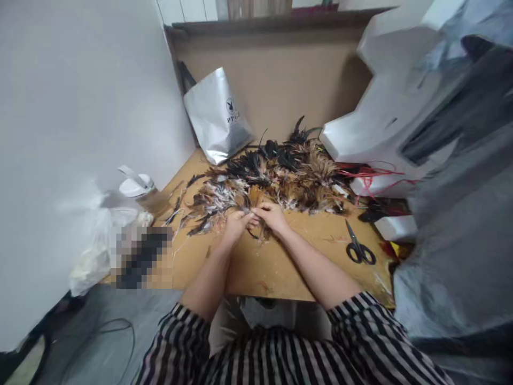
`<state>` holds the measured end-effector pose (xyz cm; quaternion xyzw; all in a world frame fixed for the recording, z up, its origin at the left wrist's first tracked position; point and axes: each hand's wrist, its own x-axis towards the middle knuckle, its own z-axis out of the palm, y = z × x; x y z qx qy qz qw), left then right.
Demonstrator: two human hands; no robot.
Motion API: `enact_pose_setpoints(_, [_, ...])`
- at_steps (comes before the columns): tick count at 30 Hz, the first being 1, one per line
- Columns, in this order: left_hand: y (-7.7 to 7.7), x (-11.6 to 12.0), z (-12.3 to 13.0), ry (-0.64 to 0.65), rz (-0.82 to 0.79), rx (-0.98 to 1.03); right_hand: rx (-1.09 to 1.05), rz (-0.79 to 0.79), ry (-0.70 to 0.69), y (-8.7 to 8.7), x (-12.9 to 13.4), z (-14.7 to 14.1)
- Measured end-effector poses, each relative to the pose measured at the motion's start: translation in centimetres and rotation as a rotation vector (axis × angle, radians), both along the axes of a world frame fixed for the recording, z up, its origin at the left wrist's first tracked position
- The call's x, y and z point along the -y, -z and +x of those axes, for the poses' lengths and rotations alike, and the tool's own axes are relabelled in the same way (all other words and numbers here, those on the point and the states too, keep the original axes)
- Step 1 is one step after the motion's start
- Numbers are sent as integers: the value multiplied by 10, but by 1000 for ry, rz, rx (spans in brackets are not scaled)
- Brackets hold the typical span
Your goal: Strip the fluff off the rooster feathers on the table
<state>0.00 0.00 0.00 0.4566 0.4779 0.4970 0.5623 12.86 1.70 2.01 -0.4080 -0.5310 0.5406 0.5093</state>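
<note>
Both of my hands meet over the table's middle, at the near edge of a wide pile of brown, black and white feathers (228, 195). My left hand (239, 223) is closed, its fingers pinched around the base of some feathers. From the right, my right hand (272, 216) pinches the same spot, fingertips touching those of the left. Orange-brown feathers (255, 195) fan upward just above the fingertips. The exact point of the grip is small and partly covered by my fingers.
Black-handled scissors (359, 250) lie to the right on the wooden table (276, 272). Red strings (371, 179) trail behind them near white foam pieces (360, 133). A silver bag (218, 117) leans at the back left. Plastic bags (94, 246) sit at the left edge.
</note>
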Motion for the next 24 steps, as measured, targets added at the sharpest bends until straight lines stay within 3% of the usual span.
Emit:
enact_pose_setpoints(8, [-3,6,-3,100,6,-18,-6,-28,-65,6,-1,5])
enact_pose_setpoints(14, [-7,7,-5,102,76,-142,202,156,-97,-1,-1,9])
enact_pose_setpoints(19, [-10,8,-5,72,123,-254,401,369,-1,-3,2,7])
enact_pose_setpoints(24, [-8,9,-5,85,155,-247,390,373,44,4,0,4])
